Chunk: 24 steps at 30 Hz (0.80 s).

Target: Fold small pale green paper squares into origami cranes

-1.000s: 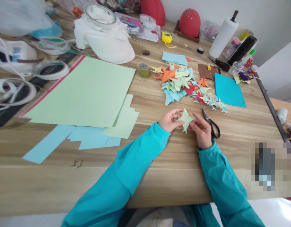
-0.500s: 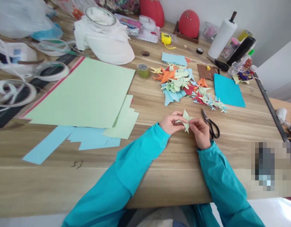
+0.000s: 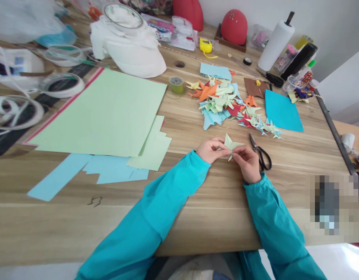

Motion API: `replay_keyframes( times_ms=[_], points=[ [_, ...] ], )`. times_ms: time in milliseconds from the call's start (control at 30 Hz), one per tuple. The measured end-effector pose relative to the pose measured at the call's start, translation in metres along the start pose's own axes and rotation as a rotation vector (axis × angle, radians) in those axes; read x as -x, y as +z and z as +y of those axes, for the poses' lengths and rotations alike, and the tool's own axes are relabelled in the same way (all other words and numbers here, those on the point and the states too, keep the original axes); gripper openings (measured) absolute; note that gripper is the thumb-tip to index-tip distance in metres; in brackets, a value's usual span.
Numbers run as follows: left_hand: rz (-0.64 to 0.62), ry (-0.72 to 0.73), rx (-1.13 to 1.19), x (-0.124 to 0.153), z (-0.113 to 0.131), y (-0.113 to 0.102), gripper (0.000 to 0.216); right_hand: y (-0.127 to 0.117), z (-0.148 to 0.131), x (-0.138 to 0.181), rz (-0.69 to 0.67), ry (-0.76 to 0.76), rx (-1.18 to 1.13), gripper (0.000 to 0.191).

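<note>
Between my two hands is a small pale green folded paper star (image 3: 229,144), its points sticking up and out to the sides. My left hand (image 3: 210,150) pinches its left side with thumb and fingers. On the other side, my right hand (image 3: 247,161) has its fingertips closed on the lower right part. The fingers hide some of the folds. Black-handled scissors (image 3: 262,155) lie just right of my right hand, blades pointing away. Beyond the hands rests a heap of folded paper pieces (image 3: 220,101) in green, orange, red and blue.
At left lie large green paper sheets (image 3: 103,112) and blue paper strips (image 3: 59,177). A thread spool (image 3: 176,85) stands near the heap. Bright blue paper (image 3: 284,111) lies at right. Farther back are a white cap (image 3: 132,50), a yellow tape measure (image 3: 205,46) and a white roll (image 3: 275,46).
The paper star has turned and tilted slightly between my fingers, its top point now leaning left. Both hands keep their hold and stay in nearly the same place.
</note>
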<state>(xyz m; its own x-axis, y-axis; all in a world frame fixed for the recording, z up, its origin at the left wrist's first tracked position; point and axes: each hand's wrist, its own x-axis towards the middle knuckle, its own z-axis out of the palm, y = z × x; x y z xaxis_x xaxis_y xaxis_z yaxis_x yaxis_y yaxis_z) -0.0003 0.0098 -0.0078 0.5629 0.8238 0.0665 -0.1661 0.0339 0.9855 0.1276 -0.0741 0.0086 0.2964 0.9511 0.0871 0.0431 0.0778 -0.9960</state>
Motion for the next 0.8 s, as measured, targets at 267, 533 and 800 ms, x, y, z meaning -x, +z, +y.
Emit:
replay_keyframes(
  times_ms=[267,533,800],
  points=[
    [0.007,-0.183,0.196,0.0014,0.0065,0.003,0.033,-0.0012,0.0026,0.0006,-0.015,-0.007,-0.008,0.008],
    [0.077,-0.213,0.258,-0.0007,0.0056,0.0001,0.036,-0.0005,0.0002,0.0023,-0.065,-0.011,-0.072,0.015],
    [0.07,-0.241,0.252,-0.0012,0.0094,-0.0007,0.038,0.0002,0.0027,0.004,-0.118,-0.025,0.01,0.02]
  ],
)
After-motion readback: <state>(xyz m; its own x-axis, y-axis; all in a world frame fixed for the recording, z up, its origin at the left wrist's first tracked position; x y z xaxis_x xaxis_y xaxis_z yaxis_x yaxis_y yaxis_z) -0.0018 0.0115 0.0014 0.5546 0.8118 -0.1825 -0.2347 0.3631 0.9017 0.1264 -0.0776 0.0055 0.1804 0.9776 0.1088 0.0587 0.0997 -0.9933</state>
